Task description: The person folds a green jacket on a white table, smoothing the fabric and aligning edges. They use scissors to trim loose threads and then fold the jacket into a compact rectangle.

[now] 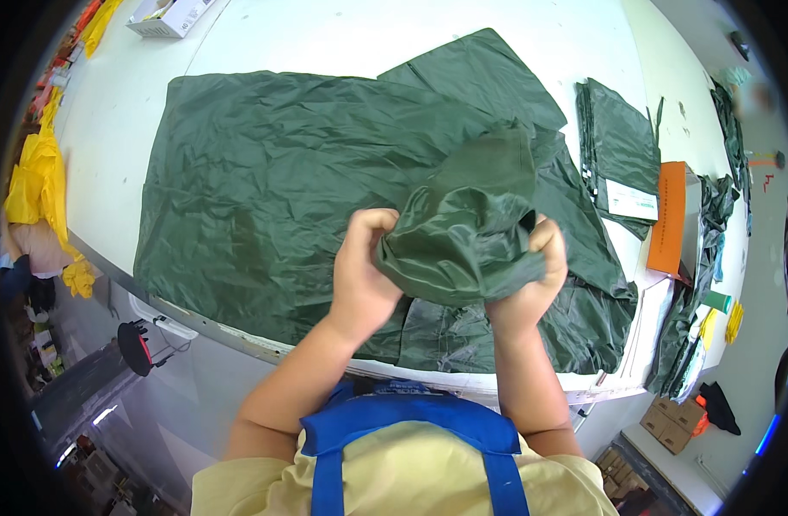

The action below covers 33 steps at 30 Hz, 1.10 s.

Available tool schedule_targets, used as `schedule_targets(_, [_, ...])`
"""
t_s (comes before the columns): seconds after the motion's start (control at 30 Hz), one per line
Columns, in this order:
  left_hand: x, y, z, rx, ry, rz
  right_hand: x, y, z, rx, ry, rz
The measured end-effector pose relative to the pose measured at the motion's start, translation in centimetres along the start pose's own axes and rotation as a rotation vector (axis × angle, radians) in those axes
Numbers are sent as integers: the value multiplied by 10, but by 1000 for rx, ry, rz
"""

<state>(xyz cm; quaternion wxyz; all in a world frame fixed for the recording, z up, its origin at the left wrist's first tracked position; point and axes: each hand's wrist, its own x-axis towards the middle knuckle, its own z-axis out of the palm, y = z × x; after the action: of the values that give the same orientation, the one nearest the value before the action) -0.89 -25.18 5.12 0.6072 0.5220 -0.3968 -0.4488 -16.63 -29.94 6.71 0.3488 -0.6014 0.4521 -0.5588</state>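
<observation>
Green bundle (462, 232) gripped between both hands' fingers (372, 228).

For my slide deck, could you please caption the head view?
Both hands, left hand and right hand, grip a bunched part of a dark green plastic garment spread on a white table.

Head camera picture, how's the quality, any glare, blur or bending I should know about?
Head view: fisheye bends the white table edge and blacks out the corners; even bright light, soft sheen on the green sheet, no hard glare; left hand and right hand look sharp; the rim is blurry.
</observation>
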Motion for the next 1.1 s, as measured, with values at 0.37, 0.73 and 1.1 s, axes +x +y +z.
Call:
schedule_targets(0.37, [144,-31,-155,187,-144,-728,77,200,-98,-1217,-341,105])
schedule_targets(0.73, [105,-50,-152,941,226,196,75,220,-101,-1483,-359,133])
schedule_targets(1.1, [145,-66,-234,694,47,-320,78,217,-92,-1465,-363,108])
